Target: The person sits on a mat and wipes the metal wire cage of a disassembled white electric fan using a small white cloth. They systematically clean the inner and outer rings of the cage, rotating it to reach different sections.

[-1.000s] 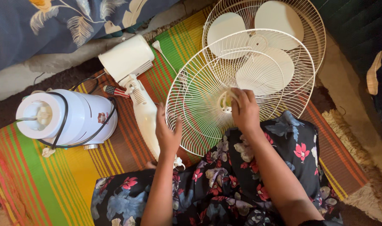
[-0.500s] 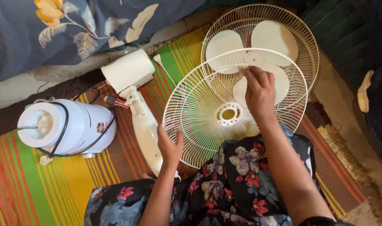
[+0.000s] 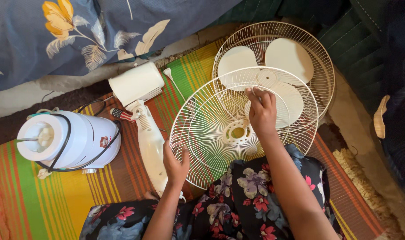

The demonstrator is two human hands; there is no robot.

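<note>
A white wire fan guard [image 3: 202, 133] lies tilted against my lap, with a round opening at its hub [image 3: 237, 132]. My left hand [image 3: 176, 162] grips the guard's lower left rim. My right hand [image 3: 261, 111] rests on the wires just above the hub, fingers curled; whether it pinches anything I cannot tell. Behind it lies a second wire guard [image 3: 318, 58] with the white fan blades [image 3: 287, 55] inside it.
The white fan motor housing and neck [image 3: 142, 100] lie on a striped mat [image 3: 56, 195]. A white cylindrical appliance [image 3: 69, 140] wrapped in a black cord sits at left. Blue floral bedding [image 3: 78, 31] lies behind; a dark cushion [image 3: 380, 40] at right.
My right hand left the hub, reached up to the guard's far rim, then came back down to just above the hub. The view shifted downward. My left hand stayed on the rim.
</note>
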